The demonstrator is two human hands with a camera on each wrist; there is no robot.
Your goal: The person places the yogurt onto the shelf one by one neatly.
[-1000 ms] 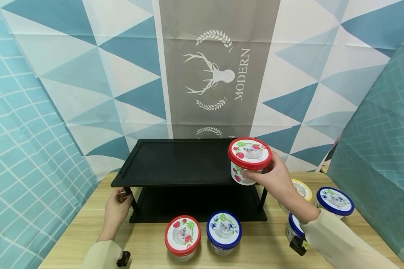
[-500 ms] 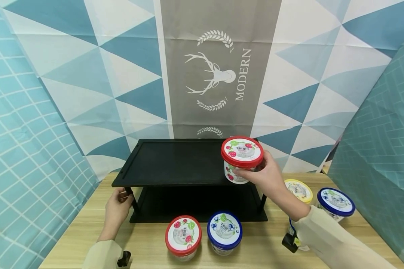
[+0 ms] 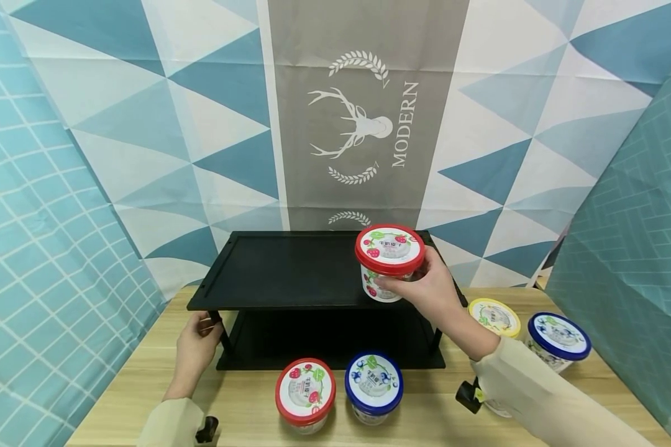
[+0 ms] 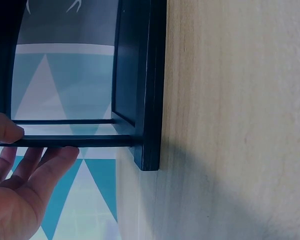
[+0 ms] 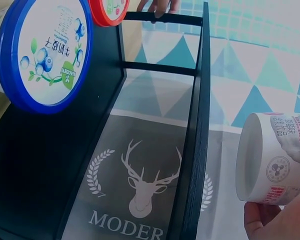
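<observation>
My right hand [image 3: 433, 292] grips a strawberry-pictured tub with a red lid [image 3: 390, 251], thumb on the near side. The tub is upright and overlaps the right part of the upper board of a black two-tier rack [image 3: 291, 270]. In the right wrist view its white base [image 5: 249, 160] shows, apart from the rack's upper board. My left hand [image 3: 194, 347] pinches the rack's front left leg [image 4: 100, 141], thumb on one side and fingers on the other. Before the rack stand another red-lidded tub [image 3: 305, 392] and a blue-lidded blueberry tub [image 3: 373, 383].
Right of the rack stand a yellow-lidded tub [image 3: 494, 316] and a blue-lidded tub [image 3: 559, 335]. Another tub is mostly hidden behind the right sleeve [image 3: 531, 385]. Patterned cloth [image 3: 363, 93] hangs close behind the wooden table [image 3: 246, 410] and along both sides.
My right hand has carried the red-lidded tub a little to the left over the rack's upper board. The left hand stays on the leg. The yellow-lidded tub shows more fully.
</observation>
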